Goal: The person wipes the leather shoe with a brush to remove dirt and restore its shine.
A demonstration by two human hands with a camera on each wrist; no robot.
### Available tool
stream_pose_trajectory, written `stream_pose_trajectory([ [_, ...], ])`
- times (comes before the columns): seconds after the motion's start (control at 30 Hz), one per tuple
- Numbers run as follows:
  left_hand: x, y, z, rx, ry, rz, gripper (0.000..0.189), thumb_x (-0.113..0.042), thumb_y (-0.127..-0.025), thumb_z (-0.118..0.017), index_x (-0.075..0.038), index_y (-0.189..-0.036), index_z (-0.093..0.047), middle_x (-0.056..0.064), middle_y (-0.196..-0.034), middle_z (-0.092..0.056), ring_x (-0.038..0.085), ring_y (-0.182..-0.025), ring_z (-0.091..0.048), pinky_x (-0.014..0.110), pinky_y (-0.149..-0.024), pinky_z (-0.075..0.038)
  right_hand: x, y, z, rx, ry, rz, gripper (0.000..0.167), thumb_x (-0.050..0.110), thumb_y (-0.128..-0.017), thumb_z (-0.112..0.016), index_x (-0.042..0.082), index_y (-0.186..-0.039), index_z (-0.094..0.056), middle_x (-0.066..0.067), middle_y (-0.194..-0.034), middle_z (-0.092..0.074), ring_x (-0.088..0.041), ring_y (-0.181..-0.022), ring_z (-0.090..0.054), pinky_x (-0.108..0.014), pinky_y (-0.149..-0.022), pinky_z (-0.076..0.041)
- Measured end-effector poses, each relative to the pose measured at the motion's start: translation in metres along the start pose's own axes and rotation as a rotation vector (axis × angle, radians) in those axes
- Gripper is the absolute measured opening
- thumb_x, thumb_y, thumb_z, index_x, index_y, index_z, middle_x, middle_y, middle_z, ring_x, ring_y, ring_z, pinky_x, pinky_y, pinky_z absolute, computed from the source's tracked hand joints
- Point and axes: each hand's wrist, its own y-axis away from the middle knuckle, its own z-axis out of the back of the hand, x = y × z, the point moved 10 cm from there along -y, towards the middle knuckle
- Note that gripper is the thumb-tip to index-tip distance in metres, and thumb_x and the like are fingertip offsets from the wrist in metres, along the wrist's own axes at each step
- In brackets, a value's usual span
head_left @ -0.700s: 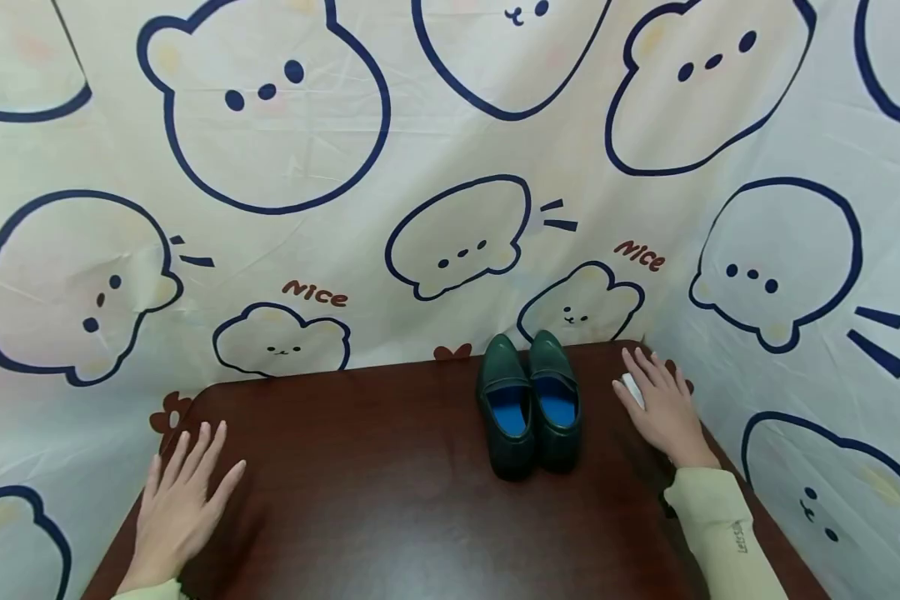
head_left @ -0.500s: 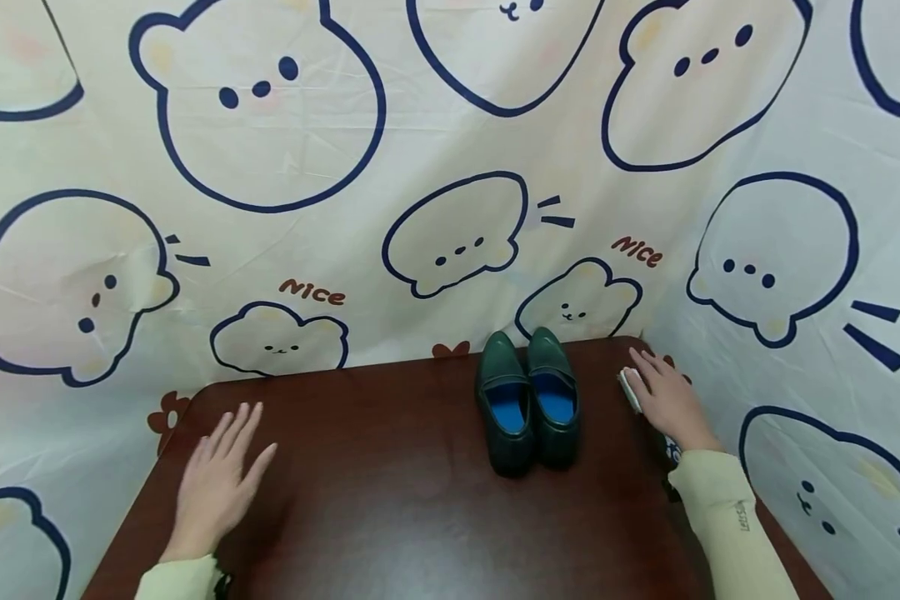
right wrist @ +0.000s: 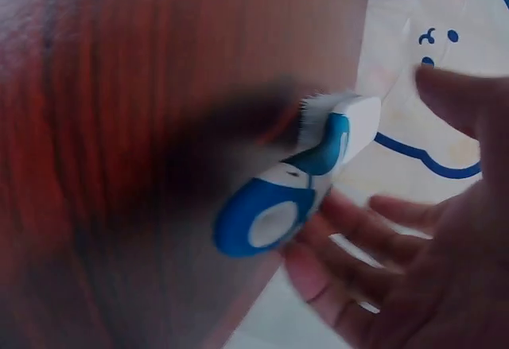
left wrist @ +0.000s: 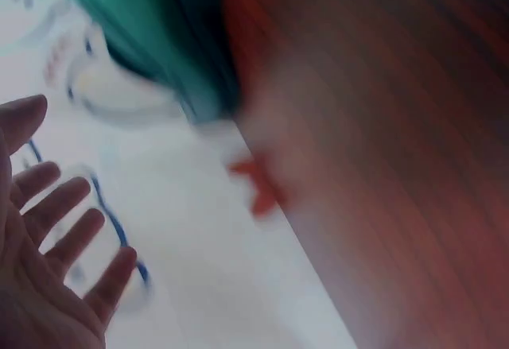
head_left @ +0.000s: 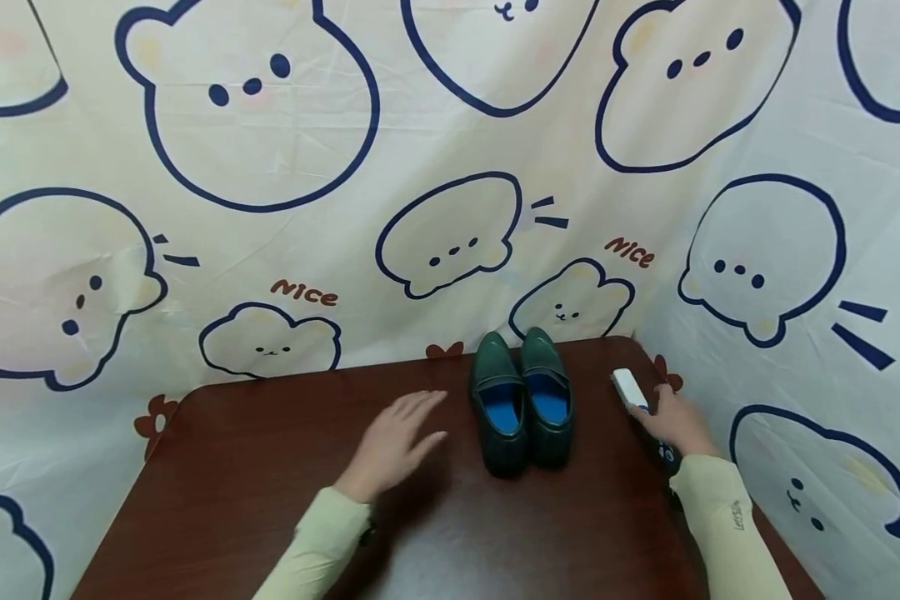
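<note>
A pair of dark green loafers point(head_left: 502, 446) with blue insoles stands side by side on the brown table, toes toward the back. To their left, my left hand point(head_left: 390, 446) hovers over the table with straight fingers, touching nothing. In the left wrist view, a blurred green loafer point(left wrist: 171, 39) lies beyond that hand. A brush point(right wrist: 274, 206) with a blue and white handle and white bristles lies along the table's right side. My right hand point(head_left: 678, 421) is over it in the head view. In the right wrist view its fingertips point(right wrist: 306, 273) are beside the handle, thumb apart.
The brown table point(head_left: 217, 475) has rounded back corners. A white cloth point(head_left: 450, 83) printed with cartoon animals hangs behind it and at both sides, close to its edges. The dark end of the handle is partly hidden under the right hand and sleeve.
My left hand has swept right from the table's left side toward the loafers. My right hand has drawn back along the brush, uncovering its white head. The loafers have not moved.
</note>
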Motion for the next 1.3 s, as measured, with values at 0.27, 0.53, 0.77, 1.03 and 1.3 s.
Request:
stream_pose_trajectory([
  [0.27, -0.088, -0.039, -0.071, 0.203, -0.026, -0.152, 0.058, -0.049, -0.106, -0.055, -0.012, -0.151, -0.051, 0.007, -0.149, -0.059, 0.023, -0.141, -0.053, 0.040, -0.114, -0.045, -0.013, 0.000, -0.032, 0.177, 0.029, -0.031, 0.093, 0.046, -0.103, -0.057, -0.030, -0.142, -0.021, -0.052, -0.131, -0.044, -0.055, -0.108, -0.059, -0.058, -0.087, -0.053],
  [0.53, -0.099, -0.053, -0.077, 0.118, -0.202, -0.137, 0.037, -0.045, -0.101, -0.065, -0.011, -0.116, -0.062, -0.002, -0.085, -0.064, 0.013, -0.085, -0.063, 0.026, -0.079, -0.054, -0.009, -0.001, -0.035, 0.080, -0.025, -0.040, 0.043, 0.024, -0.106, -0.049, -0.019, -0.113, -0.048, -0.022, -0.086, -0.057, -0.029, -0.071, -0.056, -0.040, -0.063, -0.047],
  [0.77, -0.099, -0.049, -0.080, 0.099, -0.198, -0.173, 0.028, -0.039, -0.101, -0.068, -0.013, -0.109, -0.061, -0.005, -0.076, -0.058, 0.010, -0.076, -0.058, 0.027, -0.083, -0.052, -0.012, 0.001, -0.043, 0.084, -0.058, -0.062, 0.036, 0.016, -0.109, -0.043, -0.019, -0.116, -0.046, -0.019, -0.081, -0.055, -0.026, -0.068, -0.055, -0.037, -0.060, -0.045],
  [1.03, -0.096, -0.049, -0.075, 0.101, -0.197, -0.170, 0.024, -0.034, -0.100, -0.070, -0.013, -0.104, -0.059, -0.005, -0.074, -0.056, 0.010, -0.074, -0.057, 0.027, -0.082, -0.051, -0.016, -0.002, -0.039, 0.017, -0.057, -0.056, 0.039, 0.017, -0.109, -0.042, -0.020, -0.118, -0.047, -0.026, -0.090, -0.060, -0.029, -0.074, -0.057, -0.041, -0.066, -0.048],
  [1.3, -0.075, -0.044, -0.065, 0.143, -0.186, -0.157, 0.024, -0.032, -0.099, -0.072, -0.014, -0.099, -0.056, -0.006, -0.069, -0.047, 0.011, -0.068, -0.049, 0.028, -0.074, -0.047, -0.017, 0.003, -0.029, -0.067, -0.067, -0.078, 0.039, 0.018, -0.110, -0.043, -0.019, -0.116, -0.049, -0.026, -0.087, -0.061, -0.028, -0.070, -0.057, -0.039, -0.061, -0.047],
])
